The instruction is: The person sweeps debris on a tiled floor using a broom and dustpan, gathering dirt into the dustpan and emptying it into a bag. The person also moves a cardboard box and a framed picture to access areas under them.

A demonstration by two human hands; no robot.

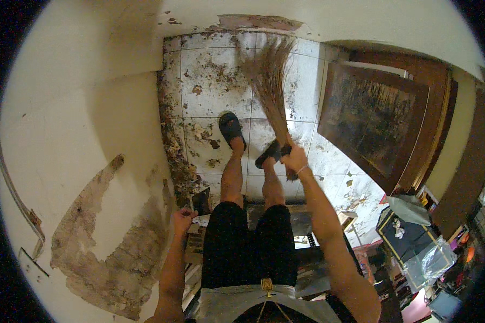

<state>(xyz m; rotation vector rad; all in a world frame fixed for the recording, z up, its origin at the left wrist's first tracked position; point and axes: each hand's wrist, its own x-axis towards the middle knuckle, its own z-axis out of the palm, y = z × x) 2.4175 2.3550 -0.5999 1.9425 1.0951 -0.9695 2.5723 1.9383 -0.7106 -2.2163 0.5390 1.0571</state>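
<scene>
My right hand (295, 159) grips the bound handle end of a long brown bristle broom (274, 89), in front of my right foot. The broom's bristles fan out toward the far wall over white floor tiles (302, 81), their tips blurred. Dark debris (213, 67) and flakes are scattered over the tiles left of the bristles. My left hand (184, 219) is held low by the left wall, fingers curled closed; whatever they may hold is hidden. Beside it is a small dark square panel (201, 202). My feet wear dark slippers (230, 127).
The left wall (118, 237) has large patches of peeled paint, and thicker debris (178, 167) lies along its base. A worn wooden door (372, 113) stands ajar at the right. Behind it are a black bag (407, 245), plastic wrapping (436, 264) and piled household items.
</scene>
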